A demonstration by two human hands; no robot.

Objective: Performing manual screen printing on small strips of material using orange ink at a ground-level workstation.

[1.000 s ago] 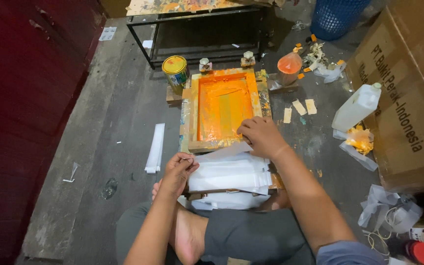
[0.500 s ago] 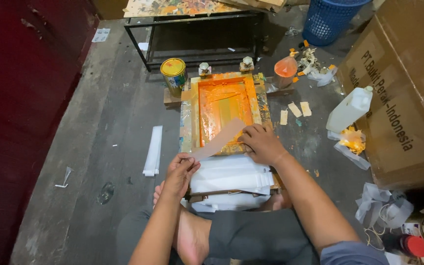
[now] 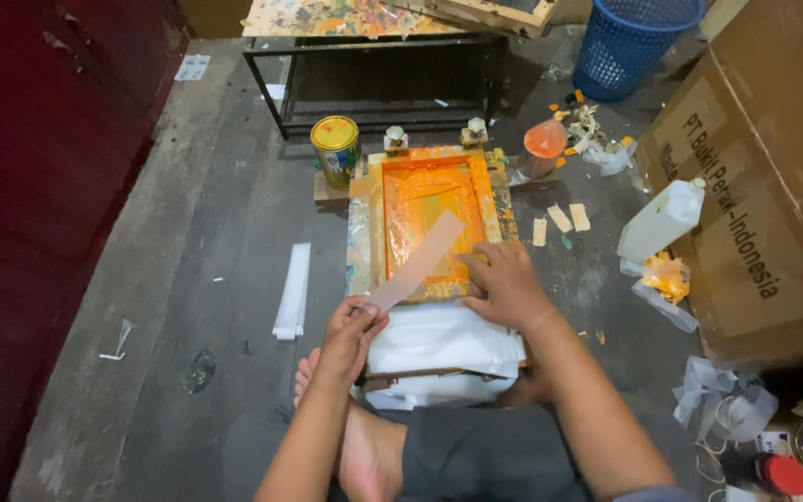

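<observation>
Left hand (image 3: 350, 330) pinches the near end of a translucent strip (image 3: 417, 260) that slants up over the orange screen frame (image 3: 434, 218) on the floor; right hand (image 3: 506, 284) lies flat, fingers spread, on the frame's near edge above the white sheets (image 3: 443, 339)

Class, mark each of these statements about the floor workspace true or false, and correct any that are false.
1. The left hand holds a long pale translucent strip by one end. True.
2. The right hand rests in the blue plastic basket. False: it presses on the near edge of the orange-stained wooden screen frame.
3. A yellow-lidded tin can stands left of the frame. True.
4. The white plastic jug lies left of the frame. False: it sits to the right, by the cardboard box.
</observation>
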